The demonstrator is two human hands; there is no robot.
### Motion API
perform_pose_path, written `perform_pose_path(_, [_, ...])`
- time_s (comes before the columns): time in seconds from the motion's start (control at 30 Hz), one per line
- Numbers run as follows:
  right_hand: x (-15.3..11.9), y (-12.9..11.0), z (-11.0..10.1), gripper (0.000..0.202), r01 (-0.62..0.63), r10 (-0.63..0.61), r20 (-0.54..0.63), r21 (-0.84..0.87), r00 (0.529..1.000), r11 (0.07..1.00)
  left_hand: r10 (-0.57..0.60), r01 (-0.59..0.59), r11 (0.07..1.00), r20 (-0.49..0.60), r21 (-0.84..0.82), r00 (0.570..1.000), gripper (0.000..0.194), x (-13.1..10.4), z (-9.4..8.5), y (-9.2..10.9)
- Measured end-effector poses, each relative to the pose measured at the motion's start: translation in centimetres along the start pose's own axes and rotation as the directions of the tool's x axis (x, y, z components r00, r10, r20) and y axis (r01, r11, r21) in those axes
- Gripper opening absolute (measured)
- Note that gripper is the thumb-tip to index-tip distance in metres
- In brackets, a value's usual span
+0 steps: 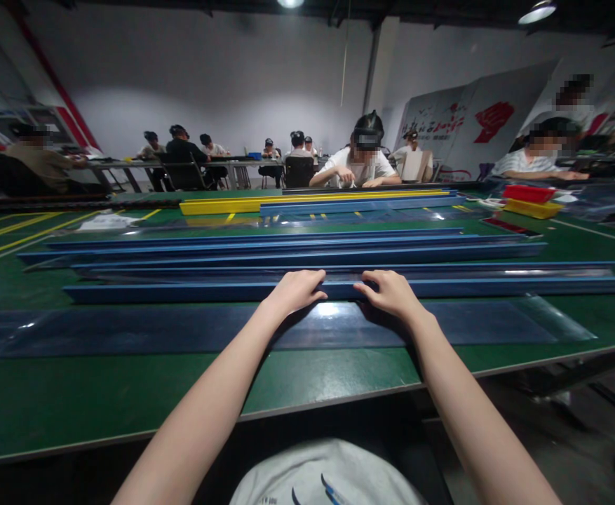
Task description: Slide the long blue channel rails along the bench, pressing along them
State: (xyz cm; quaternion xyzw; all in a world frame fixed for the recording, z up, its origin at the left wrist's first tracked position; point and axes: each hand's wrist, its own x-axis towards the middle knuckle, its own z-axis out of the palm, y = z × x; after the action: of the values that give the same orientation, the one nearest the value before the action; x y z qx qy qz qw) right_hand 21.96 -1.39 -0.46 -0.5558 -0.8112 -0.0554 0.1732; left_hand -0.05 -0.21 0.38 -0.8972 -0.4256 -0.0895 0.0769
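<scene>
Both of my hands grip the nearest long blue strip point(191, 291), a channel-like profile that runs left to right across the green table. My left hand point(297, 289) has its thumb on the near side and its fingers curled over the top edge. A short way to the right, my right hand point(388, 289) holds the same strip in a like pinch. Between the hands the strip's blue wall shows bare. In front of it lies a flat clear plastic sleeve point(144, 331), with my wrists above it. Several more blue strips point(286, 256) lie parallel just behind.
Farther back are a yellow strip point(217, 206) and another blue strip point(360, 206). A red bin point(529, 193) and a yellow bin point(532, 208) stand at the right, near a dark red flat object point(512, 228). Across the table sits a co-worker point(362, 158). The table's front edge point(333, 402) is close to me.
</scene>
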Motion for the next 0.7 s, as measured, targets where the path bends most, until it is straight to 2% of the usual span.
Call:
perform_pose_path(0.23, [0.00,-0.13,-0.08,0.036,-0.014,0.014,0.018,-0.024,1.000,1.000,0.015,-0.015,1.000,-0.037,0.010,0.999,0.021,-0.14,-0.03,-0.04])
perform_pose_path(0.47, [-0.02,-0.08,-0.06,0.036,-0.016,0.016,0.015,-0.027,1.000,1.000,-0.029,0.031,0.999,-0.030,0.039,0.999,0.026,-0.10,-0.26,0.18])
perform_pose_path(0.7, [-0.07,-0.05,0.00,0.036,-0.011,0.011,0.010,-0.033,1.000,0.999,-0.010,0.010,0.999,-0.023,0.039,1.000,0.024,-0.10,0.07,0.01])
